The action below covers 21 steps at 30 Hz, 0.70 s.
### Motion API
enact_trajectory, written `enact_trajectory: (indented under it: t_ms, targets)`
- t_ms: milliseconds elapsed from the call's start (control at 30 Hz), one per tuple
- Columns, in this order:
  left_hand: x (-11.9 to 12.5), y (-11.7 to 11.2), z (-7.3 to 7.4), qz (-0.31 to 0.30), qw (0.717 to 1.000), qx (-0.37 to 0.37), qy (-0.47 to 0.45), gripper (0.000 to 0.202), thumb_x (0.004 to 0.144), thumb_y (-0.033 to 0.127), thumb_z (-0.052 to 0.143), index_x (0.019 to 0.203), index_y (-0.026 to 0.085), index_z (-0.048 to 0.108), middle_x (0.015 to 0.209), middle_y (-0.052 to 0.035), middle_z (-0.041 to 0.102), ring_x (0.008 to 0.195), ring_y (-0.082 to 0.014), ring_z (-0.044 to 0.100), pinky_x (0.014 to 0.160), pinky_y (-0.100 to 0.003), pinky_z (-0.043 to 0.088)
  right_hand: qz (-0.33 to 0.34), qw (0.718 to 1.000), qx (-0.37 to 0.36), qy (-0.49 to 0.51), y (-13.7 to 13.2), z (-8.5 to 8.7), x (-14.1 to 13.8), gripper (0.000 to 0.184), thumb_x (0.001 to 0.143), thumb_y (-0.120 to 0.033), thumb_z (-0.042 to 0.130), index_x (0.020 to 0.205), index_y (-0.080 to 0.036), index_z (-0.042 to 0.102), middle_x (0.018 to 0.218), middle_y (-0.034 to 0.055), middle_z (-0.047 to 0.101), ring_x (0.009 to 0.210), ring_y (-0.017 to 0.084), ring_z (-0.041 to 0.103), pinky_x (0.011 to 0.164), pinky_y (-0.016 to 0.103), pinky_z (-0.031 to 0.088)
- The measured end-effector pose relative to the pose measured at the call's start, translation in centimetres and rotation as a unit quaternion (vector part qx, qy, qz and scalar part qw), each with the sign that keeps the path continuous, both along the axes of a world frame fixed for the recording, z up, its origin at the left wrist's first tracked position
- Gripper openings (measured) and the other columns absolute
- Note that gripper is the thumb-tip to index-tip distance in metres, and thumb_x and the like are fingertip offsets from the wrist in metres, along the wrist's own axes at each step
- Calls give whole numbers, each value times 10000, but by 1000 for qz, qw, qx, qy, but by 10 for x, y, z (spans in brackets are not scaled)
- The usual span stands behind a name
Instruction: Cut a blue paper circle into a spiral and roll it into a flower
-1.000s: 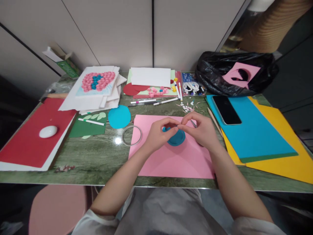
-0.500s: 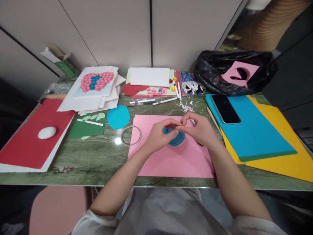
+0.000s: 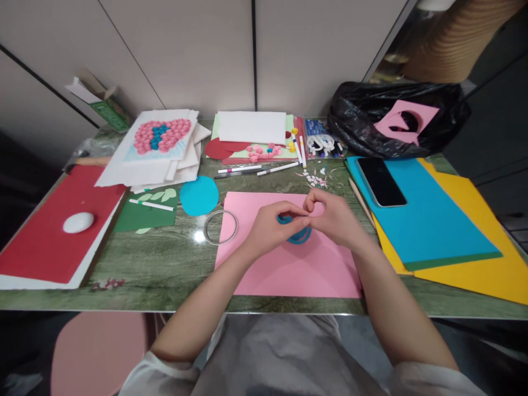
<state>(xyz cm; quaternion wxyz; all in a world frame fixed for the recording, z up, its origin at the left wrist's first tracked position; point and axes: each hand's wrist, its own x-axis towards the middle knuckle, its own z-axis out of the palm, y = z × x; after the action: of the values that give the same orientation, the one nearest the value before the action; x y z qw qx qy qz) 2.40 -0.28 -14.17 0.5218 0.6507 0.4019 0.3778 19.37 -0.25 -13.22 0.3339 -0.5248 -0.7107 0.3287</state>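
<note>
My left hand (image 3: 270,225) and my right hand (image 3: 335,217) meet at the fingertips above a sheet of pink paper (image 3: 284,275). A coil of blue paper (image 3: 300,236), curved like a spiral-cut strip, hangs or lies just below the fingers. Both hands are closed in a pinch at what seems to be one end of the strip; the fingers hide the exact spot. Left of the hands, a thin metal ring (image 3: 220,227) overlaps the pink sheet's edge. Beyond it lies a round light-blue paper disc (image 3: 199,196).
On the right, a phone (image 3: 381,182) rests on blue paper (image 3: 429,231) over yellow sheets. A black bag (image 3: 355,121) stands behind. Markers (image 3: 278,169) and paper scraps (image 3: 315,179) lie at the back. At left, a white oval object (image 3: 78,222) sits on red paper (image 3: 53,247).
My fingers have shifted slightly while pinching, and the blue coil below shows a little differently between them. Everything else stays in place.
</note>
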Motion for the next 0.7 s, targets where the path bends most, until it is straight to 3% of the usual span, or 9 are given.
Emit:
enact_trajectory:
  t_ms: [300, 433, 567, 700]
  targets:
    - [-2, 4, -5, -12, 999, -30, 11, 177, 783, 342, 660, 767, 185, 740, 764, -35, 730, 686, -144, 608, 633, -261, 459, -6, 997, 8, -76, 0, 4, -4, 236, 654, -178, 597, 638, -222, 366, 589, -62, 409, 547, 104, 364, 524, 251, 261]
    - [-2, 5, -3, -18, 999, -44, 22, 170, 788, 318, 652, 758, 177, 742, 762, -35, 735, 691, -142, 616, 649, -257, 466, -11, 994, 16, -109, 1, 2, -5, 241, 644, -168, 605, 636, -223, 370, 571, -65, 410, 526, 105, 366, 512, 256, 249]
    - [-2, 5, -2, 1, 998, -51, 20, 190, 780, 337, 656, 748, 171, 743, 782, -44, 740, 718, -158, 636, 661, -265, 478, -4, 995, 12, -95, 2, 2, -4, 243, 645, -167, 641, 675, -223, 407, 604, -62, 459, 558, 114, 422, 539, 255, 294]
    - [-3, 7, -4, 34, 997, -64, 0, 225, 774, 372, 660, 783, 163, 743, 806, -57, 742, 755, -178, 658, 673, -275, 493, 20, 1000, 2, -14, 1, 5, 1, 196, 690, -208, 686, 769, -216, 507, 709, -35, 571, 659, 136, 531, 631, 270, 398]
